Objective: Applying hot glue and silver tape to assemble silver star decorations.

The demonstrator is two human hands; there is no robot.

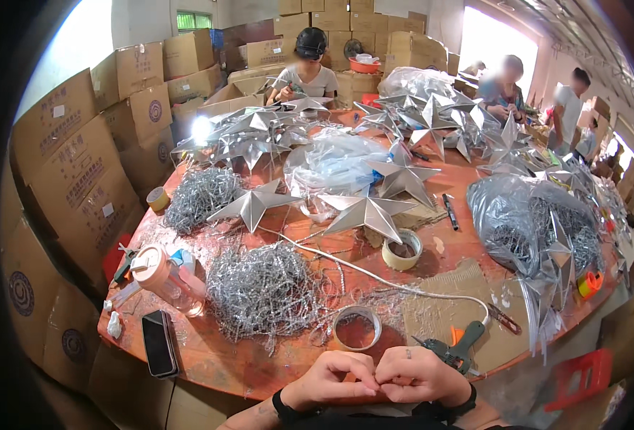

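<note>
Close to the table's near edge, my left hand (337,378) and my right hand (419,374) meet at the fingertips. Both are closed in a pinch, and whatever they hold, if anything, is too small to make out. Just beyond them lies a nearly used-up tape roll (357,328). A green glue gun (469,345) rests on cardboard beside my right hand, its white cord (388,284) running back across the table. A loose heap of silver tinsel (263,290) lies ahead of my left hand. Silver stars (371,213) are farther off in the middle.
A phone (159,344) and a pink-lidded bottle (168,281) are at the left. Tape (401,251), a black marker (450,212) and a grey bag of tinsel (496,222) lie rightward. Across the table sits a person (310,79); cartons (73,172) line the left. A red stool (582,376) stands right.
</note>
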